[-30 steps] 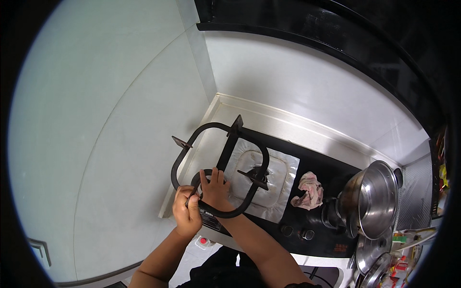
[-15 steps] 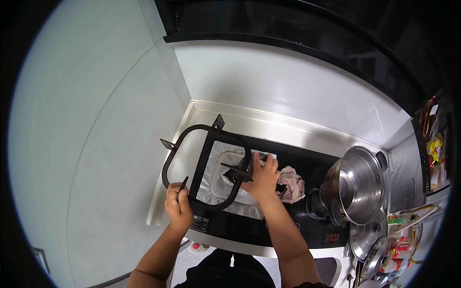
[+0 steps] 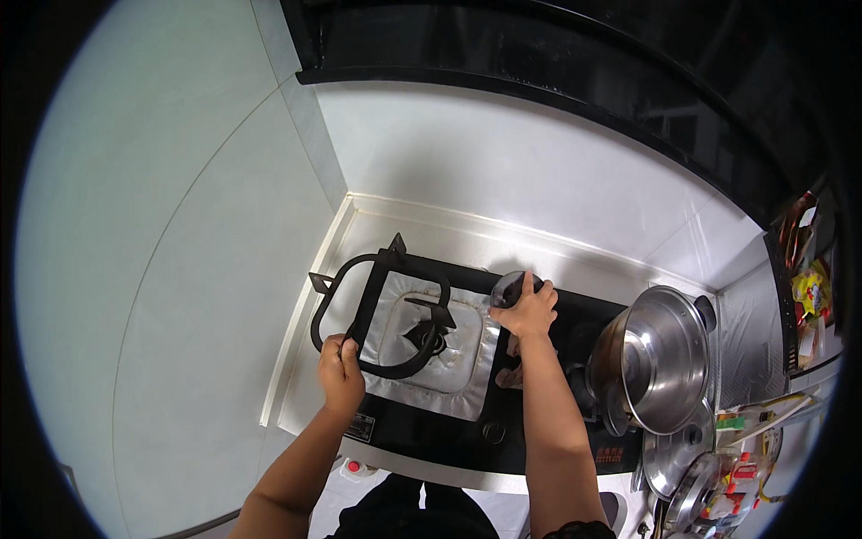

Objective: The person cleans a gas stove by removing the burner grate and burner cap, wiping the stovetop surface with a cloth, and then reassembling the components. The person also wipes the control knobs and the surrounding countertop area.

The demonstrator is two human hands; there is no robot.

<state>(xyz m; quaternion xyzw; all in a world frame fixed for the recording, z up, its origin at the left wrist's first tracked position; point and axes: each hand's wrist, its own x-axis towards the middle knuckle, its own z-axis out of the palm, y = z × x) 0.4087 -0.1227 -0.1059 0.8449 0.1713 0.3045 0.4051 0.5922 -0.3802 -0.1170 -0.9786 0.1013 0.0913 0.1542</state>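
My left hand [image 3: 341,373] is closed round the near left side of a black pan support [image 3: 415,368], a squared frame with prongs, held tilted over the left part of the black glass hob [image 3: 467,436]. Under it lies a silver foil liner [image 3: 471,346] with a dark burner base [image 3: 434,340] in its middle. At the hob's back edge, my right hand [image 3: 530,310] grips a round dark burner part [image 3: 505,287] with a greyish rim, its fingers spread over the top. A crumpled pinkish cloth [image 3: 510,375] is partly hidden by my right forearm.
A large steel pot [image 3: 669,355] stands on the right burner. Pot lids [image 3: 669,458] and several bottles crowd the right side. A black range hood [image 3: 539,81] overhangs the back; a pale wall [image 3: 206,296] closes the left. Food packets [image 3: 811,287] sit on a rack at far right.
My right hand has moved from the left burner to the back right with the round burner part, uncovering the foil's middle. The pan support has shifted slightly and sits lower over the hob.
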